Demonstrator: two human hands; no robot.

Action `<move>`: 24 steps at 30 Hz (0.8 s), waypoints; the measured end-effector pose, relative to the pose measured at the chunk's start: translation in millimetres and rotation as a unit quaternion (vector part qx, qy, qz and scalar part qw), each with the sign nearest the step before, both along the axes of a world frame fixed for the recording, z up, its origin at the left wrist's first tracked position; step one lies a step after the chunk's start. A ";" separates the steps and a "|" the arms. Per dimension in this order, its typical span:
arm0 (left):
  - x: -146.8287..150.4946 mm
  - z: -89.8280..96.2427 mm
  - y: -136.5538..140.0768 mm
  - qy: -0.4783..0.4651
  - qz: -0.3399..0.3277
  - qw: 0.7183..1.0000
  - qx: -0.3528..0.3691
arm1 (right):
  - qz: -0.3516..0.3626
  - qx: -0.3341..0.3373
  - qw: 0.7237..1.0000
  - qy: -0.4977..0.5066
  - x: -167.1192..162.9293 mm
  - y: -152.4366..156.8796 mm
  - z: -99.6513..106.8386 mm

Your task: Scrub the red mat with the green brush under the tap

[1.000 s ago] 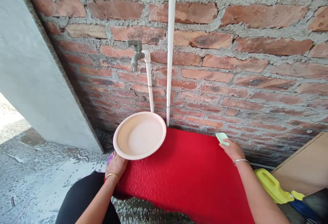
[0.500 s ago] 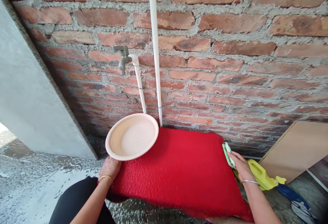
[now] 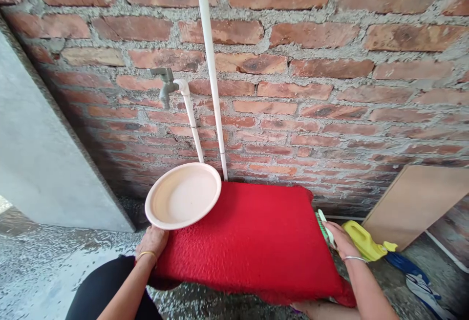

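A red fleecy cloth (image 3: pixel 256 237) is draped over a low, bench-like support. My right hand (image 3: pixel 340 239) grips a scrub brush (image 3: pixel 325 227) with a pale back and green bristles. The brush is upright at the cloth's right edge, bristles facing left toward it. My left hand (image 3: pixel 152 243) is closed around the cloth's left edge, just below the rim of a pale pink basin (image 3: pixel 157 220); its fingertips are hidden. The basin rests on the cloth's back left corner.
A tap (image 3: pixel 166 88) on a white pipe (image 3: pixel 192 124) stands before the brick wall (image 3: pixel 278 66). Left is a grey slab (image 3: pixel 62 139) above wet floor (image 3: pixel 73 256). Right are a yellow jug (image 3: pixel 362 242), a tan board (image 3: pixel 417 202) and a blue-and-white slipper (image 3: pixel 425 290).
The view has shifted slightly, moving the scene left. My right hand has turned the brush so its green bristles face the cloth's side. My left hand keeps its place by the basin.
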State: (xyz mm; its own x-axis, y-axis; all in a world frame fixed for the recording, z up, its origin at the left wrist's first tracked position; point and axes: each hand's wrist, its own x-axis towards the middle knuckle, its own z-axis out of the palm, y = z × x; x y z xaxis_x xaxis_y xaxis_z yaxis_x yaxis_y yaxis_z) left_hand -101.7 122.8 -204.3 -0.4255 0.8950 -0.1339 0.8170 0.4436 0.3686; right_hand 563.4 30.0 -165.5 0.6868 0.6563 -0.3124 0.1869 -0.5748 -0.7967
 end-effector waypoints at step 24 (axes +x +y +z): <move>27.4 29.0 -7.4 -0.016 0.024 0.999 -0.047 | 0.457 0.096 0.829 -0.306 -303.1 37.7 37.1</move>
State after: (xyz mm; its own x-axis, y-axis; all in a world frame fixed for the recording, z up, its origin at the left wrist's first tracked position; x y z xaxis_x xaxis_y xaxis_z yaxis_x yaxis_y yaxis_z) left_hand -74.3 115.4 -175.4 -0.4611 0.8571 -0.2298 0.7830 0.5149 0.3489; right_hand 260.3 67.7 -128.4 -0.1344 0.9875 0.0825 0.8780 0.1573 -0.4520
